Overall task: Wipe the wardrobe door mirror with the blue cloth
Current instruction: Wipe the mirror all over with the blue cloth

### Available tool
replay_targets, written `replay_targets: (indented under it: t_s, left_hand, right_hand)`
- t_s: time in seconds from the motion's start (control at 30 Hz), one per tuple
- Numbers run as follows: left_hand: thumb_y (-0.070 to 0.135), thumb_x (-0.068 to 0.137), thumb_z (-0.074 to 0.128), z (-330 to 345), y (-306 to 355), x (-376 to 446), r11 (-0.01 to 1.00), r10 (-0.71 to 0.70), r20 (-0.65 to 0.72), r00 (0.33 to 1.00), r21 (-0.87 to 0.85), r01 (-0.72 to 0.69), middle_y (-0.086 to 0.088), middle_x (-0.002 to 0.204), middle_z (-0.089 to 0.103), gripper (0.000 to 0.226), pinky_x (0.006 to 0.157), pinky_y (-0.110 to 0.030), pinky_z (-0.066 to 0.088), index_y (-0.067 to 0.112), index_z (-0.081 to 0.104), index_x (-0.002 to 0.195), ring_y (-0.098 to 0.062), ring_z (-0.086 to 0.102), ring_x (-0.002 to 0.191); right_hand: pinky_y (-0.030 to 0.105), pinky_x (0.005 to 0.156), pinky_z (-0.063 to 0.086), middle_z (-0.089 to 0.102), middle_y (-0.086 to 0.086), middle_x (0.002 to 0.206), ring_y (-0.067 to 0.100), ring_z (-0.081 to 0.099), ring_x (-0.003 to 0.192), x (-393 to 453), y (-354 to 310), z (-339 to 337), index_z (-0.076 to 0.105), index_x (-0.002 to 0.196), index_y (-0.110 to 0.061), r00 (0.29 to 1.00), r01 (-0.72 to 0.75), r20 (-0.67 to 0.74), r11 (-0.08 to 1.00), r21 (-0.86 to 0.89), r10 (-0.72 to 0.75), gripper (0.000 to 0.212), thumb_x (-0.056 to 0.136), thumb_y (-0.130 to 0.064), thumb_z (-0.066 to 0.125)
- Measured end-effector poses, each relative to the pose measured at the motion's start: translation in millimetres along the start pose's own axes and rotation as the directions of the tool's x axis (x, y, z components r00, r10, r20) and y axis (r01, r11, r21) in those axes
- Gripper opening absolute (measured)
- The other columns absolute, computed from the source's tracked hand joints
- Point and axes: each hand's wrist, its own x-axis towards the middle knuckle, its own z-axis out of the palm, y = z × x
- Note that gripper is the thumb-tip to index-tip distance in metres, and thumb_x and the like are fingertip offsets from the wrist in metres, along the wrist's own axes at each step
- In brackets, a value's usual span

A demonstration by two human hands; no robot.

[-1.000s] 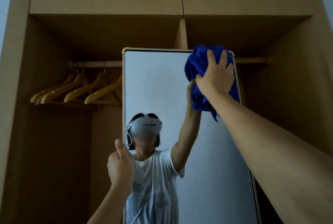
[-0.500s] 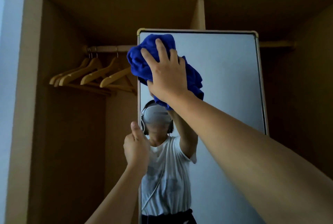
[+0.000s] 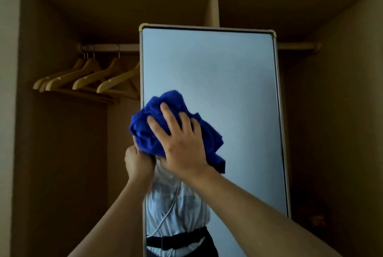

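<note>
Item: wardrobe door mirror (image 3: 217, 82), tall, upright, with a pale metal frame and rounded top corners, standing in front of an open wooden wardrobe (image 3: 62, 153). Glass reflects a pale wall above and, at the lower left, a person's white T-shirt and dark waistband with a thin white cable hanging down the front. Item: blue cloth (image 3: 149, 132), bunched into a loose wad, lying against the mirror's left portion at about mid-height, its left side overlapping the frame edge and a corner trailing down to the right. Right hand (image 3: 182, 147): laid flat over the cloth with fingers spread and nearly straight, pressing the wad onto the glass; forearm enters from the lower right. Left hand (image 3: 138, 161): fingers curled, closed around the mirror's left frame edge just below the cloth, touching the cloth's underside; forearm enters from the bottom. Behind, left compartment: a hanging rail (image 3: 107, 47) carrying four bare wooden hangers (image 3: 87, 78), grouped close together beside the mirror's left edge. A vertical divider panel (image 3: 213, 6) rises above the mirror's top.
</note>
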Motion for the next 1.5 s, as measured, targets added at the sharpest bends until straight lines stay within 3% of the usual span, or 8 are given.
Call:
replay_targets:
  t_s: [0.13, 0.27, 0.73, 1.07, 1.13, 1.23, 1.37, 1.5]
  left_hand:
    - [0.019, 0.098, 0.04, 3.4, 1.4, 2.4, 1.0, -0.017, 0.011, 1.0, -0.004, 0.017, -0.003, 0.07, 0.055, 0.038, 0.075, -0.05, 0.047, 0.026, 0.053, 0.063, -0.028, 0.051, 0.076]
    - [0.051, 0.097, 0.029, 7.2, 3.5, 1.3, 0.995, 0.022, -0.125, 0.992, 0.099, -0.009, -0.008, 0.056, 0.049, 0.056, 0.06, -0.039, 0.04, 0.013, 0.044, 0.058, -0.026, 0.05, 0.057]
    - [0.058, 0.092, 0.029, 11.1, -5.3, 9.9, 0.994, 0.012, -0.138, 0.99, 0.108, 0.003, 0.004, 0.048, 0.042, 0.057, 0.049, -0.024, 0.032, 0.019, 0.04, 0.052, -0.011, 0.039, 0.046]
    - [0.018, 0.101, 0.034, 8.9, 3.2, 4.0, 0.988, 0.076, -0.023, 0.997, 0.14, -0.072, 0.002, 0.066, 0.051, 0.035, 0.063, -0.032, 0.046, 0.023, 0.046, 0.069, -0.007, 0.052, 0.056]
    - [0.028, 0.101, 0.032, 7.7, 2.6, 4.1, 0.995, 0.031, -0.016, 0.999, 0.097, -0.03, -0.002, 0.065, 0.05, 0.038, 0.064, -0.035, 0.042, 0.019, 0.048, 0.068, -0.013, 0.049, 0.056]
    - [0.051, 0.097, 0.029, 7.9, 4.5, 2.9, 0.995, -0.008, -0.088, 0.996, 0.096, 0.016, -0.008, 0.059, 0.046, 0.053, 0.059, -0.033, 0.036, 0.014, 0.041, 0.06, -0.02, 0.045, 0.056]
    - [0.054, 0.095, 0.029, 8.9, 7.9, -0.6, 0.996, -0.023, -0.096, 0.995, 0.089, 0.031, -0.005, 0.057, 0.043, 0.055, 0.053, -0.029, 0.031, 0.015, 0.039, 0.058, -0.017, 0.041, 0.055]
    - [0.054, 0.096, 0.028, 6.3, 9.8, -3.2, 0.994, -0.024, -0.08, 0.997, 0.101, 0.032, -0.005, 0.058, 0.043, 0.055, 0.053, -0.029, 0.032, 0.014, 0.039, 0.059, -0.018, 0.04, 0.053]
  right_hand:
    - [0.052, 0.092, 0.044, 0.037, 0.011, 0.15, 0.035, 0.049, 0.118, 1.1, 6.2, -0.7, 0.045, 0.14, -0.026, 0.998, 0.061, 0.011, 0.998, 0.015, -0.061, 0.07, 0.074, -0.037, 0.065]
    - [0.051, 0.097, 0.038, 0.029, 0.01, 0.154, 0.036, 0.041, 0.124, 53.0, 33.2, -6.8, 0.038, 0.144, -0.028, 0.999, 0.044, 0.029, 0.999, -0.026, -0.043, 0.08, 0.071, -0.035, 0.071]
    - [0.05, 0.103, 0.036, 0.015, 0.013, 0.158, 0.04, 0.03, 0.133, 149.9, 136.0, -20.9, 0.029, 0.148, -0.029, 0.994, -0.106, -0.021, 0.993, -0.055, 0.105, 0.076, 0.08, -0.033, 0.065]
    - [0.05, 0.099, 0.038, 0.032, 0.015, 0.152, 0.038, 0.044, 0.123, 33.8, 53.0, 5.5, 0.046, 0.141, -0.025, 0.889, 0.446, 0.083, 0.893, 0.06, -0.45, 0.075, 0.072, -0.041, 0.072]
    - [0.05, 0.098, 0.04, 0.033, 0.015, 0.152, 0.038, 0.046, 0.122, 31.5, 64.8, 2.9, 0.047, 0.141, -0.025, 0.869, 0.482, 0.093, 0.873, 0.07, -0.487, 0.076, 0.072, -0.041, 0.073]
    - [0.051, 0.096, 0.042, 0.034, 0.016, 0.151, 0.041, 0.048, 0.119, 49.3, 96.5, -7.9, 0.048, 0.14, -0.023, 0.916, 0.394, 0.07, 0.918, 0.041, -0.396, 0.078, 0.068, -0.037, 0.075]
    - [0.051, 0.102, 0.039, 0.025, 0.017, 0.155, 0.043, 0.039, 0.129, 80.1, 147.0, -22.9, 0.035, 0.147, -0.024, 1.0, 0.011, 0.015, 0.999, -0.039, -0.011, 0.083, 0.073, -0.035, 0.072]
    - [0.046, 0.103, 0.04, 0.018, 0.012, 0.157, 0.037, 0.033, 0.133, 79.0, 174.8, -24.5, 0.026, 0.149, -0.026, 0.936, -0.347, -0.083, 0.936, -0.055, 0.342, 0.077, 0.082, -0.036, 0.063]
